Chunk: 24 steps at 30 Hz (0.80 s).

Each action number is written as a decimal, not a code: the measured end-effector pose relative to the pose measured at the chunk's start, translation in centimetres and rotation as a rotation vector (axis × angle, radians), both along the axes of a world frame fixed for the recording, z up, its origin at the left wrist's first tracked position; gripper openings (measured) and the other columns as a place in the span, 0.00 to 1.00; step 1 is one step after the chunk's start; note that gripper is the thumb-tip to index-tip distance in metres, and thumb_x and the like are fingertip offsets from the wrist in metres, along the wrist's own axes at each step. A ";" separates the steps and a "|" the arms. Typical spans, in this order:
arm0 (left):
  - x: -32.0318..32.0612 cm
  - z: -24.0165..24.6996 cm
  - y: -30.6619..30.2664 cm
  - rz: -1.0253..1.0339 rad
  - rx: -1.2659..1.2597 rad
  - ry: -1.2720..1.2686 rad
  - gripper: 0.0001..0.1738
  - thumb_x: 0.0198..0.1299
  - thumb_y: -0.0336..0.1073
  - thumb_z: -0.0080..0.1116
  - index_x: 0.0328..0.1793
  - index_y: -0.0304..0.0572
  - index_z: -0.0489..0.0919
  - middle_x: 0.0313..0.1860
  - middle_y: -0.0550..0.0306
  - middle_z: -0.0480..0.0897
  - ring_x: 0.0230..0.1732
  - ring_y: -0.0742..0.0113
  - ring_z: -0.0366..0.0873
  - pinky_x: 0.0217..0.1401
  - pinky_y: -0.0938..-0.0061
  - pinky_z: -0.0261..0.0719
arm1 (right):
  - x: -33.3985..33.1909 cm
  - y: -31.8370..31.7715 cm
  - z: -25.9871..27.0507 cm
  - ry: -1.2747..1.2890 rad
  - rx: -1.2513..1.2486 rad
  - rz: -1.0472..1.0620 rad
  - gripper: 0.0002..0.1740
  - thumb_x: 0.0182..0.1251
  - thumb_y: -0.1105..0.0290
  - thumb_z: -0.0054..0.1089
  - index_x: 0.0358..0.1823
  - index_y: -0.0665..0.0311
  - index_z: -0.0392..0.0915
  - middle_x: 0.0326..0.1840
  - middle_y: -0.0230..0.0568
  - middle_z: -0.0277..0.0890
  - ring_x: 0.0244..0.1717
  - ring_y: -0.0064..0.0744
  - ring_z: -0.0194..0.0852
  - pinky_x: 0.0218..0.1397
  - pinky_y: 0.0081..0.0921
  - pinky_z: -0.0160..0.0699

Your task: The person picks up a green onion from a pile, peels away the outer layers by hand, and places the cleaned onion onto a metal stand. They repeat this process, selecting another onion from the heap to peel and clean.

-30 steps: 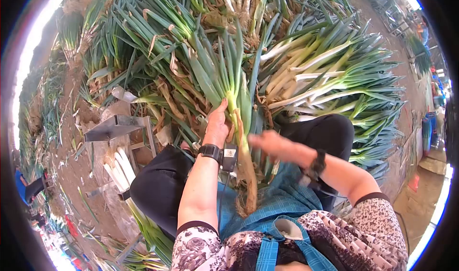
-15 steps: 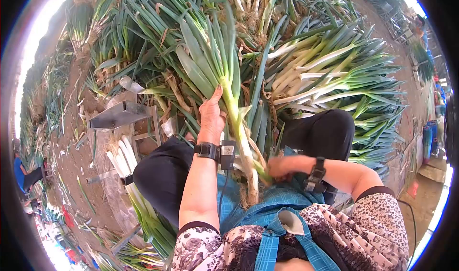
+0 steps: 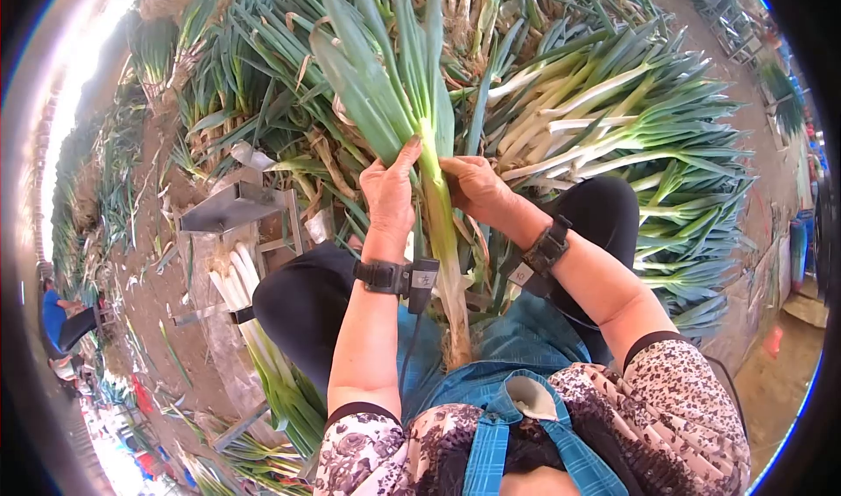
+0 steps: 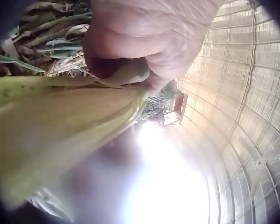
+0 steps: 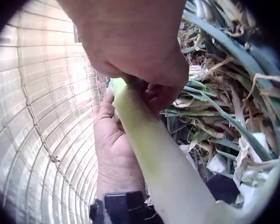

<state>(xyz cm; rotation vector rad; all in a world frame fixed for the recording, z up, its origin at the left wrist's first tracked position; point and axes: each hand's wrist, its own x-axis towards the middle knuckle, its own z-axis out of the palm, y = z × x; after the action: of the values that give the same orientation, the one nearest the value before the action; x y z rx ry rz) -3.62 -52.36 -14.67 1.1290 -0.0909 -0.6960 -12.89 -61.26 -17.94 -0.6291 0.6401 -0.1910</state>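
Note:
A large green onion [image 3: 445, 260] stands almost upright before the person in the head view, its broad leaves up and its root end down at the blue apron [image 3: 526, 330]. Just under the leaves, the left hand [image 3: 388, 196] grips the stalk, thumb along its front. From the other side the right hand [image 3: 480, 187] pinches at the stalk's outer layer, its fingers curled in at the same height. The right wrist view has the pale stalk [image 5: 161, 158] running up between the right hand [image 5: 135, 42] and the left hand [image 5: 116, 154]. Part of the right fingertips is hidden there.
Peeled white-stemmed green onions [image 3: 596, 133] lie piled at the right. Unpeeled ones [image 3: 236, 67] heap up ahead and to the left. A metal stand [image 3: 232, 205] and a small bundle of white stalks [image 3: 238, 281] are beside the left knee. Another person [image 3: 57, 316] sits far left.
The right hand swept down along the stalk toward the lap, drawing a strip of outer leaf down, then came back up beside the left hand. The green onion has moved slightly up.

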 end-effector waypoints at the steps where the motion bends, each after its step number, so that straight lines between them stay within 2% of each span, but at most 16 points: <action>1: -0.2 -0.6 0.1 0.001 -0.047 0.012 0.15 0.55 0.28 0.67 0.47 0.29 0.80 0.44 0.54 0.83 0.41 0.68 0.80 0.48 0.74 0.77 | 0.1 0.5 -0.4 0.066 -0.013 -0.017 0.11 0.68 0.66 0.55 0.38 0.67 0.79 0.31 0.40 0.81 0.25 0.31 0.80 0.29 0.31 0.82; 4: -0.8 -1.0 0.2 0.049 -0.052 0.071 0.14 0.56 0.28 0.67 0.47 0.30 0.80 0.44 0.54 0.83 0.42 0.68 0.80 0.49 0.74 0.77 | 0.0 0.3 -0.5 0.224 -0.062 -0.012 0.10 0.65 0.66 0.56 0.32 0.66 0.81 0.25 0.39 0.79 0.22 0.32 0.79 0.24 0.31 0.80; 8: -1.2 -0.5 0.1 0.026 0.014 0.040 0.14 0.56 0.31 0.68 0.46 0.31 0.81 0.41 0.55 0.83 0.40 0.68 0.80 0.45 0.75 0.78 | -0.9 -0.3 -3.3 0.192 0.176 0.179 0.12 0.66 0.64 0.56 0.39 0.68 0.79 0.26 0.41 0.79 0.20 0.33 0.78 0.21 0.31 0.79; 9: -0.9 -1.1 0.0 0.011 -0.002 0.003 0.16 0.55 0.32 0.69 0.47 0.30 0.81 0.38 0.57 0.84 0.34 0.71 0.80 0.39 0.78 0.78 | -2.0 -0.5 -2.4 0.214 0.020 0.329 0.14 0.67 0.62 0.55 0.42 0.66 0.79 0.26 0.40 0.79 0.20 0.32 0.77 0.21 0.30 0.79; 10: -0.6 -0.8 -0.3 0.013 -0.003 0.000 0.16 0.55 0.32 0.69 0.47 0.30 0.81 0.38 0.57 0.84 0.34 0.71 0.80 0.39 0.78 0.78 | -2.7 -0.7 -1.1 0.232 -0.138 0.478 0.15 0.68 0.59 0.54 0.45 0.64 0.79 0.26 0.40 0.79 0.19 0.31 0.77 0.20 0.30 0.79; 11: -0.6 -0.1 -0.6 0.038 -0.006 -0.067 0.16 0.55 0.32 0.69 0.47 0.29 0.81 0.38 0.59 0.84 0.31 0.72 0.79 0.37 0.79 0.77 | -2.9 -1.3 2.4 0.402 -0.330 0.569 0.18 0.70 0.54 0.52 0.47 0.60 0.79 0.24 0.38 0.78 0.21 0.29 0.76 0.22 0.29 0.78; 12: -0.7 0.7 -0.8 0.065 -0.007 -0.132 0.17 0.54 0.32 0.69 0.47 0.28 0.81 0.38 0.60 0.84 0.28 0.74 0.77 0.35 0.80 0.76 | -2.8 -2.2 2.1 0.400 -0.327 0.573 0.18 0.70 0.54 0.52 0.47 0.60 0.79 0.24 0.38 0.78 0.21 0.29 0.76 0.22 0.29 0.78; 14: -0.8 1.8 -0.6 0.054 0.084 -0.212 0.13 0.58 0.33 0.65 0.42 0.27 0.83 0.35 0.59 0.84 0.32 0.76 0.75 0.39 0.79 0.73 | -2.0 -4.0 1.5 0.401 -0.580 0.216 0.23 0.70 0.52 0.53 0.52 0.65 0.76 0.37 0.37 0.79 0.34 0.26 0.77 0.37 0.25 0.78; 16: -0.9 2.3 -0.8 -0.061 0.396 -0.471 0.14 0.60 0.35 0.64 0.40 0.26 0.83 0.31 0.60 0.84 0.29 0.76 0.74 0.35 0.78 0.74 | -1.6 -4.2 4.4 0.081 -0.381 0.081 0.25 0.67 0.50 0.57 0.49 0.68 0.77 0.37 0.36 0.80 0.33 0.24 0.77 0.35 0.23 0.76; 17: -1.5 2.5 -1.0 -0.100 0.361 -0.580 0.16 0.60 0.38 0.63 0.38 0.26 0.82 0.28 0.60 0.83 0.27 0.77 0.73 0.32 0.76 0.74 | -1.1 -4.1 5.5 -0.015 -0.405 0.076 0.23 0.63 0.53 0.63 0.43 0.69 0.79 0.32 0.36 0.80 0.30 0.23 0.77 0.30 0.23 0.75; 18: -1.8 2.3 -1.0 -0.142 0.512 -0.635 0.17 0.61 0.40 0.63 0.37 0.27 0.82 0.26 0.60 0.82 0.26 0.77 0.72 0.31 0.76 0.73 | -1.0 -4.7 5.3 -0.015 -0.399 0.069 0.23 0.63 0.53 0.63 0.43 0.69 0.79 0.32 0.36 0.80 0.30 0.23 0.77 0.30 0.23 0.75; 20: -2.1 0.5 -1.2 -0.071 0.314 -0.448 0.16 0.60 0.40 0.64 0.42 0.30 0.82 0.32 0.60 0.82 0.29 0.78 0.74 0.33 0.79 0.73 | -0.6 -5.8 4.9 0.083 -0.673 0.173 0.19 0.60 0.59 0.67 0.39 0.70 0.79 0.30 0.37 0.79 0.27 0.21 0.75 0.29 0.23 0.75; 21: -2.5 0.0 -1.1 -0.076 0.322 -0.450 0.16 0.60 0.40 0.64 0.42 0.30 0.82 0.32 0.60 0.82 0.29 0.78 0.74 0.33 0.79 0.73 | -0.6 -5.8 4.4 0.100 -0.592 0.127 0.16 0.57 0.64 0.68 0.38 0.71 0.79 0.29 0.36 0.76 0.26 0.21 0.73 0.28 0.22 0.73; 22: -2.8 -0.4 -0.9 -0.074 0.352 -0.204 0.16 0.61 0.40 0.63 0.45 0.30 0.81 0.34 0.58 0.82 0.31 0.75 0.76 0.34 0.78 0.74 | -0.6 -6.0 3.8 0.097 -0.584 0.125 0.16 0.57 0.64 0.68 0.38 0.71 0.79 0.29 0.36 0.76 0.26 0.21 0.73 0.28 0.22 0.73; 23: -3.1 -1.0 -0.7 -0.066 0.381 0.045 0.17 0.61 0.39 0.62 0.48 0.31 0.79 0.36 0.56 0.82 0.33 0.72 0.78 0.36 0.77 0.75 | -0.5 -6.1 3.1 0.066 -0.538 0.118 0.17 0.58 0.65 0.67 0.42 0.71 0.76 0.31 0.36 0.77 0.27 0.22 0.75 0.31 0.23 0.77; 24: -3.1 -3.9 0.0 -0.064 0.397 0.047 0.17 0.61 0.39 0.62 0.48 0.31 0.79 0.36 0.56 0.82 0.33 0.72 0.78 0.36 0.77 0.75 | -0.5 -6.0 2.4 0.040 -0.485 0.111 0.19 0.59 0.66 0.66 0.47 0.72 0.74 0.33 0.35 0.77 0.29 0.23 0.76 0.35 0.23 0.80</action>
<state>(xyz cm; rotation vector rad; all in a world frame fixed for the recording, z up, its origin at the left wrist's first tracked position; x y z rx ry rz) -6.69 -52.32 -18.55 1.4929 0.0547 -0.8199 -13.41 -67.30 -15.55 -1.1348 0.5978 -0.2326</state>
